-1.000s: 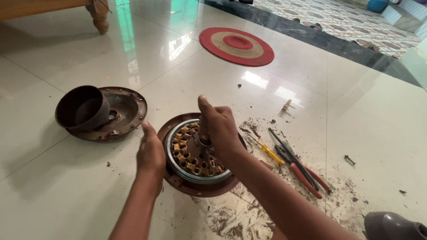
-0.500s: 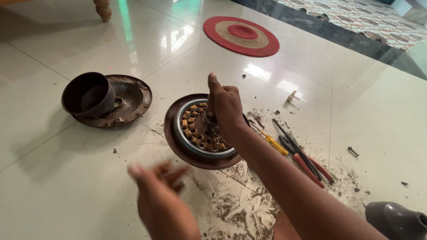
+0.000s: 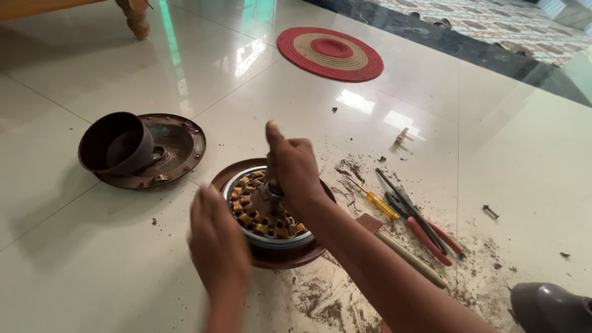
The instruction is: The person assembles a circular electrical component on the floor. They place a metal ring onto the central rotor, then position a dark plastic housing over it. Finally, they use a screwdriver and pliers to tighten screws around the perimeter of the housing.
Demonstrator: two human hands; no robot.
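Both hands work over a motor point(image 3: 268, 213) lying on the tiled floor point(image 3: 92, 265). Right hand point(image 3: 293, 166) is closed around its central shaft, thumb up. Left hand point(image 3: 216, 237), blurred, hovers at the near rim, fingers loosely together; whether it grips anything I cannot tell. Pliers point(image 3: 425, 225) and a screwdriver point(image 3: 376, 202) lie just right; a brown cover point(image 3: 145, 148) sits left.

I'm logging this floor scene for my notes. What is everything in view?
Motor core: one, steel ring with orange-brown windings, in a brown dish, centre.
Brown cover plate: one, left, with a dark cup on it.
Round mat: one, red and tan, top.
Yellow-handled screwdriver: one, right.
Red-handled pliers: one, right.
Dirt: brown, scattered on white floor tiles.
Left hand: blurred, at the core's near edge.
Right hand: gripping the core's centre shaft.
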